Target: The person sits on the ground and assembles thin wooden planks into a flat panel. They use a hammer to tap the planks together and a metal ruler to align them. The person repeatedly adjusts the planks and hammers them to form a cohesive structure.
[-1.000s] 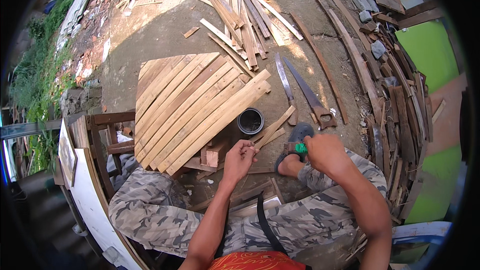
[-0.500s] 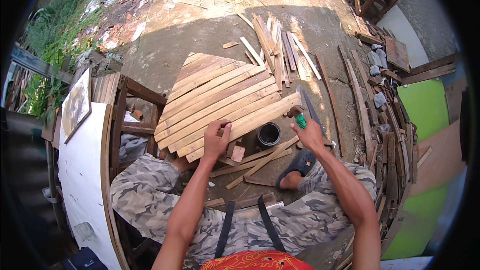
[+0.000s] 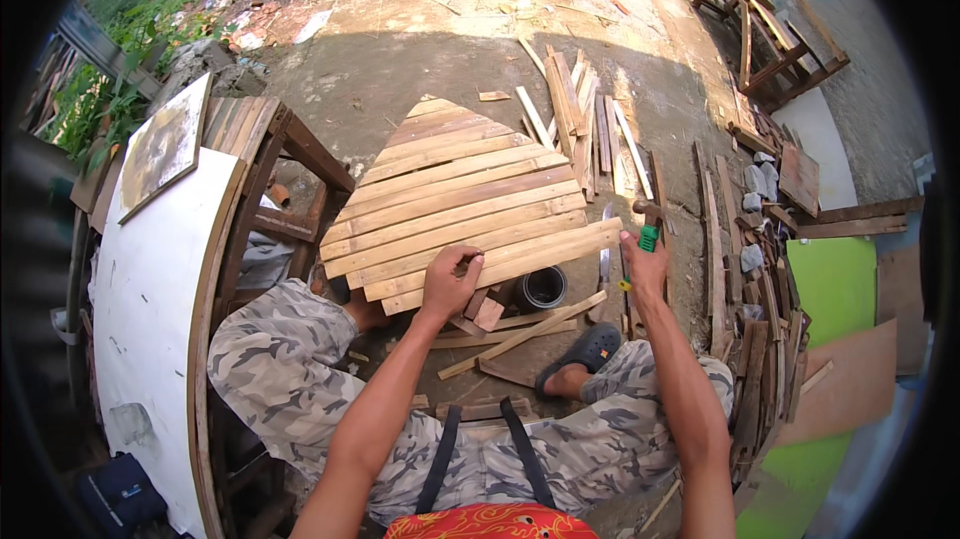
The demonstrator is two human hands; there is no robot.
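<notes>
A panel of pale wooden slats (image 3: 440, 194), laid side by side with stepped ends, lies tilted in front of me. My left hand (image 3: 452, 281) rests on its near edge, thumb and fingers pinched together; whatever is between them is too small to make out. My right hand (image 3: 646, 261) grips a hammer (image 3: 650, 236) with a green handle and rusty head, held upright. The right thumb is at the right end of the nearest slat (image 3: 560, 245), seemingly touching it. Below that slat stands a dark round container (image 3: 543, 289), partly covered by it.
Wood offcuts (image 3: 488, 314) and loose strips (image 3: 525, 336) lie near my foot. A metal blade (image 3: 606, 257) is beside the container. Farther off is a pile of planks (image 3: 575, 104). A white-topped table (image 3: 165, 249) stands left; stacked scrap wood (image 3: 765, 339) lines the right.
My right hand has brought the hammer rightward to the slat's end. The panel's right side has come nearer, covering more of the container. My left hand stays pinched on the slats. The view has shifted.
</notes>
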